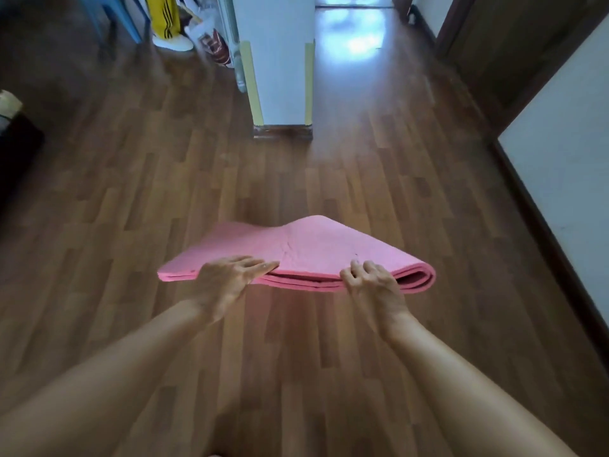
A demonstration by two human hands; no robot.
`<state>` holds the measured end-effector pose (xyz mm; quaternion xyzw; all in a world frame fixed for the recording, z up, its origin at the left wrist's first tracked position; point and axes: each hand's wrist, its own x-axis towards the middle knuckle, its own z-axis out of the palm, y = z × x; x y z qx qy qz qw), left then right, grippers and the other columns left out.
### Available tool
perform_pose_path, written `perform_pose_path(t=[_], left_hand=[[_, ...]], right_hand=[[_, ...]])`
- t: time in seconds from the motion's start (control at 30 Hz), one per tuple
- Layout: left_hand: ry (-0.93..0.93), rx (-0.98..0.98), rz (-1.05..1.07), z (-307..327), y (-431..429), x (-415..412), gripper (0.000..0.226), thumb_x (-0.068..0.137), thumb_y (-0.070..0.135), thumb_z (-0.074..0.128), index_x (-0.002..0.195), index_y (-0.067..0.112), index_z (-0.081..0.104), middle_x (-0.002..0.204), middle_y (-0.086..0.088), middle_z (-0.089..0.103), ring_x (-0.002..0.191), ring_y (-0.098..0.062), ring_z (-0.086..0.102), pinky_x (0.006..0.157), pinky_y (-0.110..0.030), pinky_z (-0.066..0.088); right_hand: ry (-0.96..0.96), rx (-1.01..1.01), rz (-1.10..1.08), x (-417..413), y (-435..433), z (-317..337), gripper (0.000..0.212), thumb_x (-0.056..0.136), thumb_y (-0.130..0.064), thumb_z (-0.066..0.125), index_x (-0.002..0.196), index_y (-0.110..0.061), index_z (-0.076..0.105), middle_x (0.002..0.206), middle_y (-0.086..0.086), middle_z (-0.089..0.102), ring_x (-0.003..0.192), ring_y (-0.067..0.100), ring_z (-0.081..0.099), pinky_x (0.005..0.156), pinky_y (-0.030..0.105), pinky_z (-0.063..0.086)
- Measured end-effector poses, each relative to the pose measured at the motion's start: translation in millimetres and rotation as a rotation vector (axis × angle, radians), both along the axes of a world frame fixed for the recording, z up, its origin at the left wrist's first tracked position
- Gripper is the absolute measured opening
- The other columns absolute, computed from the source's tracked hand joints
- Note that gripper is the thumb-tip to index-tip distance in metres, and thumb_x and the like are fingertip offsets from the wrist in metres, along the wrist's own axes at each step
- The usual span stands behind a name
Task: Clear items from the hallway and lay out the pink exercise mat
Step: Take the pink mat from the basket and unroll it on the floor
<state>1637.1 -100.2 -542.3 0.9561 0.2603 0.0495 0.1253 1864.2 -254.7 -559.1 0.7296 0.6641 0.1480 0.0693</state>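
Note:
The pink exercise mat (306,249) is folded into several layers and hangs above the wooden floor (329,341) in the middle of the view. My left hand (227,280) grips its near edge left of centre, fingers over the top layer. My right hand (372,285) grips the near edge close to the folded right end, fingertips curled on top. The mat's far side bulges upward.
A white wall end with yellow corner strips (280,77) stands ahead. Bags and a blue chair (108,14) crowd the back left. A dark object (16,140) sits at the left edge. A white wall with dark skirting (560,166) runs along the right.

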Motion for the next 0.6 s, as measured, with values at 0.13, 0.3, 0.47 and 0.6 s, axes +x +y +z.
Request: perform_pose_path(t=[0.13,0.3,0.47,0.6], left_hand=[[0.187,-0.162,-0.065,-82.4,-10.9,-16.7,0.052,0.099,0.016,0.040,0.140,0.047,0.033,0.144,0.020,0.041,0.133,-0.005,0.041,0.101,-0.029,0.042],[0.282,-0.173,-0.095,-163.3,-27.2,-24.0,0.059,0.098,0.013,0.035,0.141,0.050,0.024,0.146,0.021,0.038,0.132,-0.004,0.041,0.094,-0.026,0.045],[0.228,0.079,-0.211,-223.5,-26.0,-41.5,0.081,0.050,-0.013,0.073,0.118,0.031,0.064,0.092,0.010,0.071,0.075,-0.010,0.069,0.033,-0.021,0.046],[0.331,0.168,-0.276,-271.8,-16.4,-64.1,0.085,0.032,-0.004,0.082,0.110,0.029,0.070,0.091,0.014,0.071,0.073,-0.006,0.069,0.030,-0.010,0.036]], right_hand=[[0.112,-0.059,0.095,-5.8,-24.4,-69.3,0.024,0.063,-0.005,0.045,0.069,-0.015,0.066,0.062,0.002,0.063,0.056,0.020,0.060,0.050,0.026,0.050],[0.149,-0.219,0.069,-7.5,-33.9,-140.4,0.033,0.041,-0.002,0.078,0.069,-0.015,0.067,0.056,0.000,0.057,0.052,0.018,0.056,0.044,0.026,0.046],[0.191,-0.131,0.070,-26.6,-21.8,-235.8,0.031,0.073,-0.026,0.078,0.101,-0.013,0.073,0.062,0.003,0.062,0.055,0.020,0.059,0.045,0.029,0.048],[0.187,-0.231,0.052,-52.0,-12.1,-295.2,0.052,0.072,-0.024,0.076,0.123,-0.020,0.063,0.076,0.004,0.065,0.068,0.017,0.062,0.054,0.026,0.050]])
